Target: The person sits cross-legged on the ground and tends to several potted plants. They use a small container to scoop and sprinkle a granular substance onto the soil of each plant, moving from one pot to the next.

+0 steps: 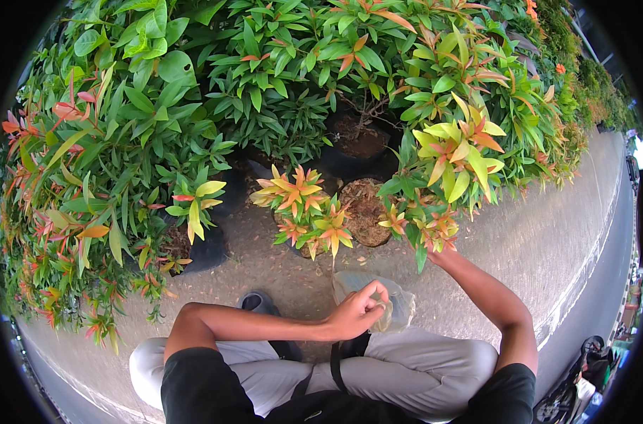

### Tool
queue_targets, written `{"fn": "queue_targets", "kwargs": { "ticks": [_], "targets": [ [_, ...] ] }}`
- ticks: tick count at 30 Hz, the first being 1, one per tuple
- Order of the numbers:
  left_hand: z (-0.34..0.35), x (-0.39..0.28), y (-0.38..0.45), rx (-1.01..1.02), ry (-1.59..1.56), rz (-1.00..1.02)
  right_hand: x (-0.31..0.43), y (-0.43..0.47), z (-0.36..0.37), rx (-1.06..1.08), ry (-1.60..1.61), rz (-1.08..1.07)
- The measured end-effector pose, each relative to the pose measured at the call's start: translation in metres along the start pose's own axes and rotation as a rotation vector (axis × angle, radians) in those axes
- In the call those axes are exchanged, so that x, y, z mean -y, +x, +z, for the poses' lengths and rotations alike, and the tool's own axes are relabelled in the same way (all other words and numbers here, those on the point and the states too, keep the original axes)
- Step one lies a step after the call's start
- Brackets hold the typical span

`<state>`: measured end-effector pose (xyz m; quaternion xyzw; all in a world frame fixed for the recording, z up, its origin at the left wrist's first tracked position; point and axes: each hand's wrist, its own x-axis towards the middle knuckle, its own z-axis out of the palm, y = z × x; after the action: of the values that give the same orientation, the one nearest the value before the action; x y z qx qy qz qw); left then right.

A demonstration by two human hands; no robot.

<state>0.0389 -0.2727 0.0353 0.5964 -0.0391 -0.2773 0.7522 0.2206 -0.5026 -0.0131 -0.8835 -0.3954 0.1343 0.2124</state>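
Observation:
My left hand [357, 311] is over my lap, fingers curled at a translucent plastic bag [401, 305]; its fingertips overlap the bag, and how firmly they grip is unclear. My right hand [437, 253] reaches to the lower leaves of a shrub with orange and yellow-green tips [459, 151]; the leaves hide most of its fingers. Left of that shrub stands a round root ball or pot of brown fibrous soil [366, 212]. Beside it is a small plant with orange-yellow leaves [295, 193].
Dense green shrubs [268, 69] fill the far side. Black plant bags [207, 249] stand among them on the concrete pavement [512, 254]. A dark shoe [257, 302] is before my lap. A road [592, 297] and a parked motorcycle [570, 387] lie at the right.

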Motion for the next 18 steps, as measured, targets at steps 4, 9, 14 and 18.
{"fn": "queue_targets", "kwargs": {
  "ticks": [4,9,14,18],
  "targets": [
    [-0.012,0.016,0.020,-0.097,-0.103,0.056,-0.103,-0.032,0.071,-0.078,1.518,0.451],
    [-0.039,0.018,0.031,-0.282,-0.150,0.057,-0.063,-0.014,0.036,0.004,1.116,0.282],
    [-0.041,0.015,0.039,-0.272,-0.171,0.054,-0.073,-0.008,0.027,0.006,1.081,0.514],
    [-0.046,0.015,0.044,-0.341,-0.281,0.056,-0.061,0.009,0.008,0.041,1.165,0.475]
  ]
}}
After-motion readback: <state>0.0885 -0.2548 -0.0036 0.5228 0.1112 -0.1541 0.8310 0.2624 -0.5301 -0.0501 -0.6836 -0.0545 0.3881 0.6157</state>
